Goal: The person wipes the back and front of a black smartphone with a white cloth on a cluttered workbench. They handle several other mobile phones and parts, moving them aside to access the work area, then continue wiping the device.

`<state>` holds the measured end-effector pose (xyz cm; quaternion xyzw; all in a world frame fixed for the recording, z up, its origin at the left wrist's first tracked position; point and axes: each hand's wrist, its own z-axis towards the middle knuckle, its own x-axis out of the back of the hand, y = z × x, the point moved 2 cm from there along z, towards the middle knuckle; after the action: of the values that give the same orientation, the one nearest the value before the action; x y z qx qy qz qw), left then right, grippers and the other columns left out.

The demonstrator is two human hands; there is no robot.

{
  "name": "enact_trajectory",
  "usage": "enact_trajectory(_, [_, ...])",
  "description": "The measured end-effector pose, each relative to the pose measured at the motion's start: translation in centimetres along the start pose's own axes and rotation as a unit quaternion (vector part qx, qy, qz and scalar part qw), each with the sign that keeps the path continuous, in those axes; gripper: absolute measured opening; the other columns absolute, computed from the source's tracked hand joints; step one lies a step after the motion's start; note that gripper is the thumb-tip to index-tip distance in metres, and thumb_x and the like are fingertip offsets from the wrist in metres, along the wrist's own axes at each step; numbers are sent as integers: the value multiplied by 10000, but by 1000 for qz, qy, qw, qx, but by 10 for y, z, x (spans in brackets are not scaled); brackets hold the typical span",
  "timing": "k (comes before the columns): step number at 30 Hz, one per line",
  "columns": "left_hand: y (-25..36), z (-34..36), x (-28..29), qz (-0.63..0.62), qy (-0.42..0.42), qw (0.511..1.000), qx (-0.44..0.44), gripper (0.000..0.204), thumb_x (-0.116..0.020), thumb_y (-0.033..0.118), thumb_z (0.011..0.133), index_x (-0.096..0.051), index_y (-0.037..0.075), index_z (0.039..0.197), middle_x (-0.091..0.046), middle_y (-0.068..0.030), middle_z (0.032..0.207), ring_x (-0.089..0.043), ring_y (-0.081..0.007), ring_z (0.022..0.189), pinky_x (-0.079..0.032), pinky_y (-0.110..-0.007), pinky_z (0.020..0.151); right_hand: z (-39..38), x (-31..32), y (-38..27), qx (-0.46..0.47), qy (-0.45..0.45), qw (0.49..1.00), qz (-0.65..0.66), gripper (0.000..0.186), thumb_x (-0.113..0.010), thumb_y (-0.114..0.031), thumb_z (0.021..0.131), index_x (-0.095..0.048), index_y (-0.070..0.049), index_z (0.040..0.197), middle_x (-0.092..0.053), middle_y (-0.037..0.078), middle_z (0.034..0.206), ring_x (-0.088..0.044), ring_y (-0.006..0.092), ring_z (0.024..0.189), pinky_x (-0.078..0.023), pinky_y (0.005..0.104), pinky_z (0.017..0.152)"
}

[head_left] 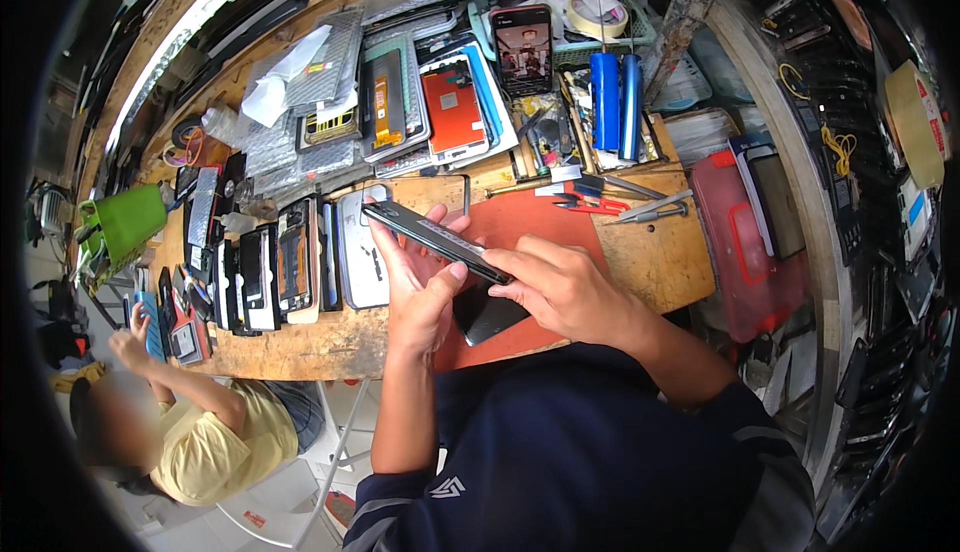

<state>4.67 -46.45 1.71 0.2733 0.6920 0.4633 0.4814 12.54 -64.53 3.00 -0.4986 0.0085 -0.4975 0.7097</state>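
A dark smartphone (pixel 432 236) is held tilted above the bench, its narrow side edge turned up. My left hand (pixel 415 307) grips it from below, thumb along the near side and fingers behind. The fingertips of my right hand (pixel 570 287) are closed on the phone's right end; what they touch there is partly hidden. Under the hands, a glossy dark flat panel (pixel 490 322) lies on an orange-red mat (pixel 570 227).
Red-handled pliers (pixel 590 204) and grey tweezers (pixel 655 209) lie beyond my right hand. A propped phone (pixel 522 50) stands behind, beside blue cylinders (pixel 605 102). Phone parts (pixel 296 252) stand in a row at left. Another person (pixel 215 432) sits lower left. A red case (pixel 740 252) stands right.
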Motion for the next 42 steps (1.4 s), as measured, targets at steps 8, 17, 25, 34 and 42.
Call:
enact_trajectory(8, [2,-6,11,-9,2,1000,-17,1339,-728,-35,837,259,301,1677,-324,-239,1584,-511,-361,1380,-532,-553,1117,4,-10,-7,10,-31,999,12,470,-775,-64,927,-615,49,1354,-589,150,949,-679,335,780,-553,422,667])
enact_trajectory(17, [-3,-4,10,-47,35,998,7,1200,-542,-39,845,217,352,1688,-328,-218,1567,-533,-365,1378,-567,-585,1069,2,-17,-11,13,-24,1000,8,497,-784,-61,935,-615,55,1388,-556,149,932,-619,305,705,-501,415,621])
enact_trajectory(25, [-3,-2,4,40,17,998,-49,1234,-568,-42,792,193,304,1700,-332,-232,1553,-547,-353,1344,-594,-505,1024,1,-11,1,-70,-69,992,83,298,-690,-116,973,-667,52,1218,-648,189,902,-690,401,788,-551,491,689])
enact_trajectory(34, [7,2,-3,183,41,981,-51,1253,-692,-42,822,129,274,1715,-349,-287,1507,-557,-327,1248,-583,-415,945,2,0,-6,-36,-93,992,-82,211,-678,-94,934,-643,36,1096,-647,214,897,-701,441,845,-557,539,723])
enact_trajectory(42, [16,2,11,32,46,997,-57,815,-651,77,1035,-176,77,1699,-617,-127,1326,-653,-202,1198,-601,-370,955,-11,1,18,-139,-29,951,276,254,-578,-97,1049,-644,31,1258,-715,106,1018,-672,197,861,-526,337,757])
